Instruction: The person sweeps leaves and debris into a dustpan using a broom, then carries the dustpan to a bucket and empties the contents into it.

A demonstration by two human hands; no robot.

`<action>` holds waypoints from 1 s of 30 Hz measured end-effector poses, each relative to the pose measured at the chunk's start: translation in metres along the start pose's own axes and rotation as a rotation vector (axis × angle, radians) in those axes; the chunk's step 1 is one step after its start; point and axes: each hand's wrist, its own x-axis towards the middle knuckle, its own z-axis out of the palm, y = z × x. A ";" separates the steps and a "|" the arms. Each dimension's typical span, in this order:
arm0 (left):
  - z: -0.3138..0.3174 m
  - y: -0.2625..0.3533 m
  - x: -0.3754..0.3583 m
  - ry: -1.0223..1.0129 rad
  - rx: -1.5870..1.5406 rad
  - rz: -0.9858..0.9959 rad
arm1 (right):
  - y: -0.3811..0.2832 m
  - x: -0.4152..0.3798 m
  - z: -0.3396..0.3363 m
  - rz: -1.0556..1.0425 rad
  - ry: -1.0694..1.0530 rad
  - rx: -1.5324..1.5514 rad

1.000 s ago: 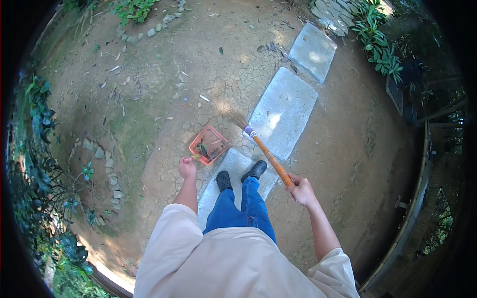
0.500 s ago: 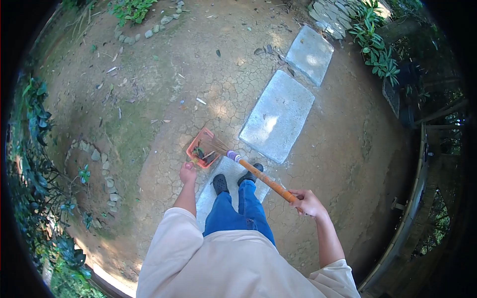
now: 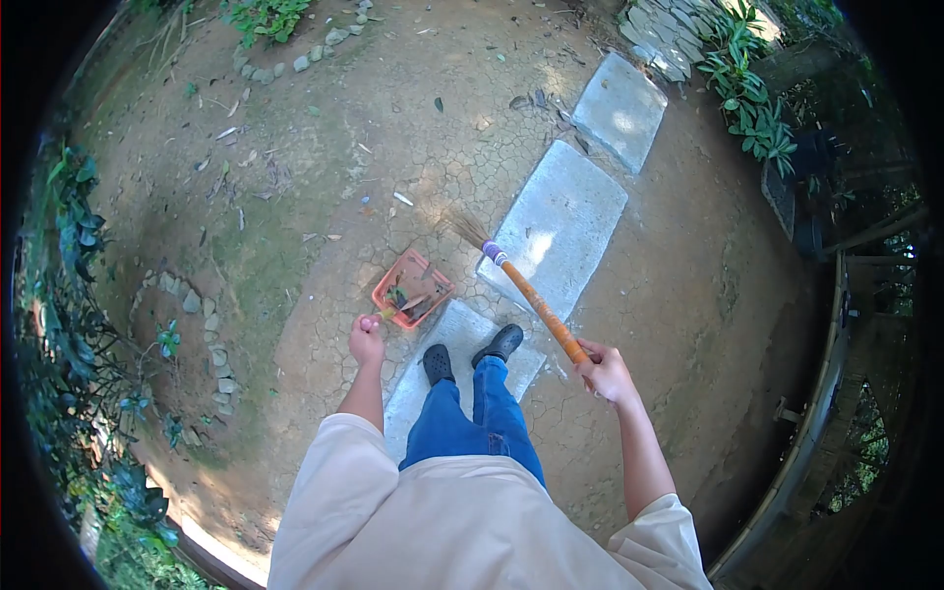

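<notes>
My left hand [image 3: 367, 340] is closed round the handle of a red-orange dustpan [image 3: 380, 292], which has dry leaves [image 3: 418, 298] and a few green ones in it. My right hand [image 3: 607, 375] grips the end of a broom's orange handle [image 3: 541, 310]. The broom has a purple-and-white binding, and its thin bristles [image 3: 466, 228] are spread above and to the right of the dustpan, apart from it, near the left edge of a large stone slab [image 3: 565, 221].
Under my feet is another slab [image 3: 462, 327]. A third slab [image 3: 619, 110] lies farther off. Stone rings [image 3: 219, 359] and leafy plants [image 3: 74, 236] are at the left. Scattered leaves lie on the cracked soil. A bamboo-like rail [image 3: 831, 354] runs along the right.
The broom's bristles have moved from over the dustpan up and to the right, away from it. My right hand has shifted slightly upward. The dustpan is still in my left hand.
</notes>
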 end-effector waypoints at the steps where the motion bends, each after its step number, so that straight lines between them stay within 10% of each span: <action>1: -0.002 0.003 0.000 -0.001 -0.015 -0.015 | 0.002 0.009 0.003 -0.001 0.011 0.004; 15: 0.025 -0.001 0.008 -0.021 0.014 -0.107 | -0.002 -0.008 0.003 0.133 -0.206 -0.075; 30: 0.038 0.038 0.013 0.017 -0.171 0.142 | 0.053 -0.066 -0.037 0.096 0.118 0.239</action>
